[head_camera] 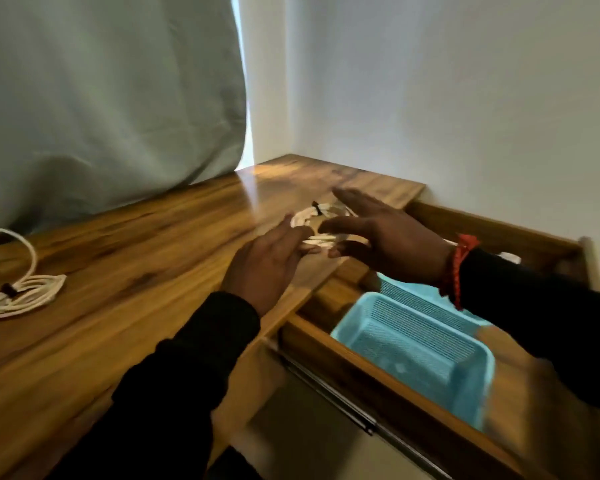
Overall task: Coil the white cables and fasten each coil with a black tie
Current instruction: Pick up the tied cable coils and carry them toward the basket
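Item one: a wooden tabletop [125,237], running back to the corner where a white wall [447,98] met a pale grey-green curtain [101,91] that draped down to its rear edge.

Item two: a coiled white cable [303,218] lying on the far right part of the tabletop, bound with a black tie [317,208]. Much of this coil was hidden behind my fingers, and the picture there was blurred.

Item three: my left hand [264,261], fingers straight and spread, palm down, grasping nothing; its fingertips lay at the near edge of that coil, though I could not tell whether they touched it.

Item four: my right hand [385,237], likewise flat and loose, fingers extended, holding nothing, poised over the right side of the same coil. A red thread band [459,268] circled its wrist above a black sleeve [541,327].

Item five: a second coiled cable [23,294] at the far left of the tabletop, well apart from both hands, cinched by a dark tie [9,289], with one loose end arching up and back toward the curtain.

Item six: an open wooden drawer [388,382] to the right, below the tabletop's edge, under my right forearm.

Item seven: a light blue mesh basket [420,344] sitting inside that drawer; its contents were not discernible.
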